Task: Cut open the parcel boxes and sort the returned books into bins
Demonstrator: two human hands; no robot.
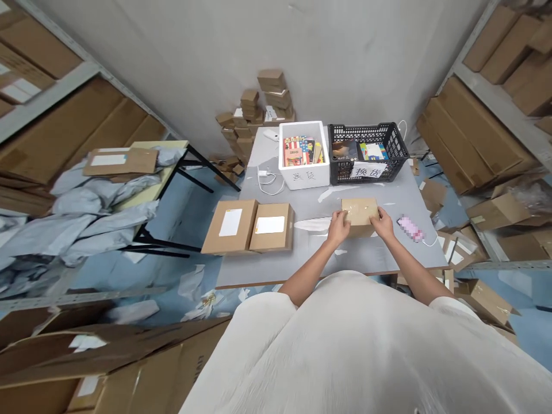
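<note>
A small brown cardboard box [360, 214] lies on the grey table [310, 253] in front of me. My left hand [338, 228] grips its left end with curled fingers. My right hand [383, 224] holds its right end, fingers wrapped over the edge. Both hands press on the box from opposite sides.
Two flat cardboard parcels [249, 226] with white labels lie at the table's left. A white foam box [303, 148] and a black crate [367, 150] with books stand at the back. A pink object [410, 228] lies to the right. Cardboard boxes fill shelves [483, 138] on both sides; grey mailing bags [86, 224] pile on the left.
</note>
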